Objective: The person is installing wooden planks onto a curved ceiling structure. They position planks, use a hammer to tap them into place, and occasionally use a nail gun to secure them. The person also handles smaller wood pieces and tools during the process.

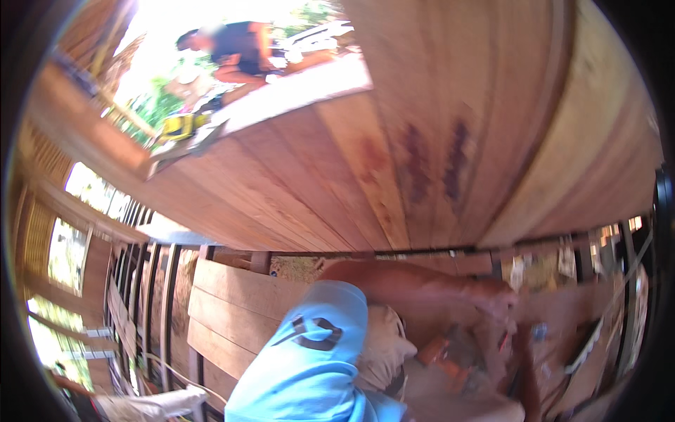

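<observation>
My left arm, in a light blue sleeve, reaches across to the right. At its end my left hand (498,301) is closed, its fingertips pressed together around something too small and blurred to name. Close below it, my right hand (521,343) is smeared by motion and its fingers cannot be made out. A small red-tipped item (503,342) shows between the two hands, and I cannot tell which hand touches it. To the left of the hands, near my legs, lies an orange and dark tool (457,360), blurred, its kind unclear.
A wall of reddish planks (309,176) with dark stains rises ahead. Through its opening, another person (235,53) bends over work beside a yellow and black object (184,126). Wooden boards (232,302) lie at left, beside gaps between dark joists (167,302). A pale sack-like bundle (151,406) sits lower left.
</observation>
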